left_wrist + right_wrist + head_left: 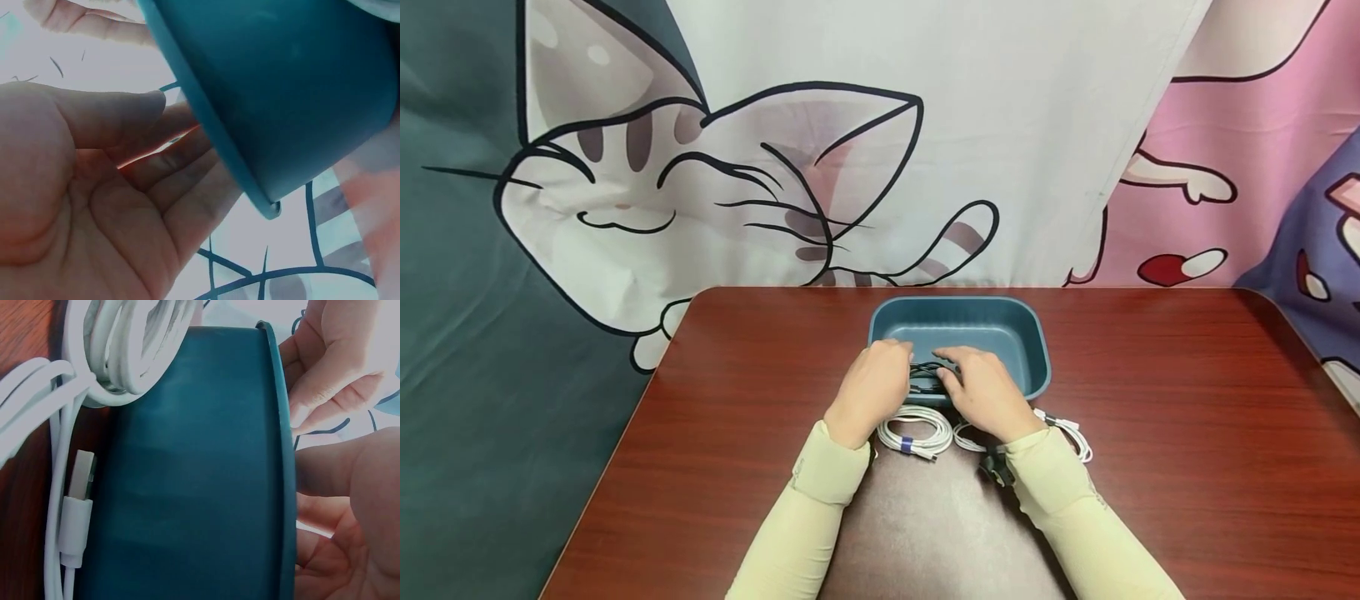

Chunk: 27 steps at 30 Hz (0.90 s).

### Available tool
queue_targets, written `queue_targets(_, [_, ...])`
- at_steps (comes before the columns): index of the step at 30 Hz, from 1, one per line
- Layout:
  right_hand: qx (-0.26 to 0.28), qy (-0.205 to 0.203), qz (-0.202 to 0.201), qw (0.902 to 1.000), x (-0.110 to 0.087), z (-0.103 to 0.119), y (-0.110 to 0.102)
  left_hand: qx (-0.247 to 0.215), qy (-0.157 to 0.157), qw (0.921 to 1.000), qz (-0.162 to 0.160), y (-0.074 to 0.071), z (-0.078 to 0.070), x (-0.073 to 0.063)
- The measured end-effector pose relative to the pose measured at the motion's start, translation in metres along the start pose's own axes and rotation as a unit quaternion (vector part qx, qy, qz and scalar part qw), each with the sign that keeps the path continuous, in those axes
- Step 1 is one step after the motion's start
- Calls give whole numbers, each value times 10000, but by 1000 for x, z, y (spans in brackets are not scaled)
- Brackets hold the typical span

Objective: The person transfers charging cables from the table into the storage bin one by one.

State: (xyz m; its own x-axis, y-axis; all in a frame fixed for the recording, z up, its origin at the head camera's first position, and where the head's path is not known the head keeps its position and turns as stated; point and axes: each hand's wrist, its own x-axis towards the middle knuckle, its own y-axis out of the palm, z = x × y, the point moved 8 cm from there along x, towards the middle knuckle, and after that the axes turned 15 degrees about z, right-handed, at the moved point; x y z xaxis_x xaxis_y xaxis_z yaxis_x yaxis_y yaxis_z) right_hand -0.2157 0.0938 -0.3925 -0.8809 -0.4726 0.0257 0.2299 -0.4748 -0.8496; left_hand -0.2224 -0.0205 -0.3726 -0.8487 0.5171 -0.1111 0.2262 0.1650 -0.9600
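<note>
A blue-green rectangular bin (1000,329) stands towards the far side of the table, with a coiled black cable (927,369) lying inside near its front wall. Over the front left part of the bin is my left hand (871,390), its fingers reaching past the rim beside the cable. My right hand (988,393) comes over the front right, thumb and fingers spread apart near the cable's other side. In the left wrist view, the left fingers (181,187) stretch behind the bin's rim. Their tips are hidden there.
In front of the bin lies a coiled white cable (944,433) with a blue tie (907,445). Another white cable (1075,437) lies partly under my right wrist; a white USB plug (74,531) shows beside the bin wall. A cartoon cat curtain (1000,125) hangs behind the table.
</note>
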Motion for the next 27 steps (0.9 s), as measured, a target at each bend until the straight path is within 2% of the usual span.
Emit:
queue_targets(10, [38,-66,-68,9999,-2,4,-4,-316,-90,9994,58,-6,2,-3])
queue_targets(27, [127,-183,-214,9995,-11,19,-11,-465,-17,9981,-409,-22,7,-21])
